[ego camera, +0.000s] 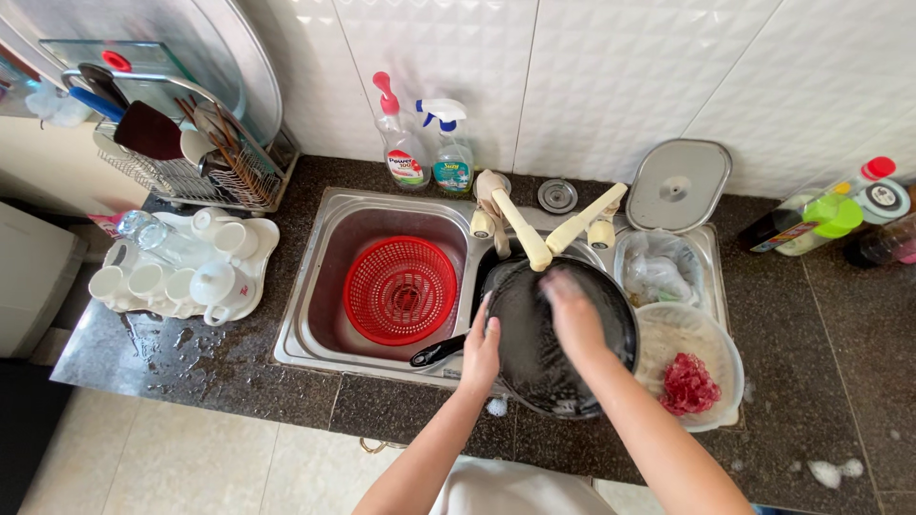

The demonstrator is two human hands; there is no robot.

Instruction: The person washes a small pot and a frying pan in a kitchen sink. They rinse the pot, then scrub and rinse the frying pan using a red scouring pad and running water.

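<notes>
1. Two hands are on one black pan (544, 353) — I judge the step in hand to be scrubbing it. The pan sits tilted over the front rim of the sink (315, 353), between the red colander (399, 289) and the white bowl of red meat (701, 348).
2. My left hand (480, 348) has its grip clenched on the pan's rim just beside the black handle (437, 353), steadying it.
3. My right hand (571, 310) presses flat inside the pan; it is blurred, so I cannot tell whether its grip holds a sponge or nothing.
4. Next move, as I judge it, calls for a firm left hold while the right works round the wet inner surface — suds make it slippery.
5. Edges: the two cream tap levers (549, 229) hang just above the pan's far rim, and the bowl touches its right side. Open room lies left, over the colander basin; the wet table (191, 358) front-left is also free.
</notes>
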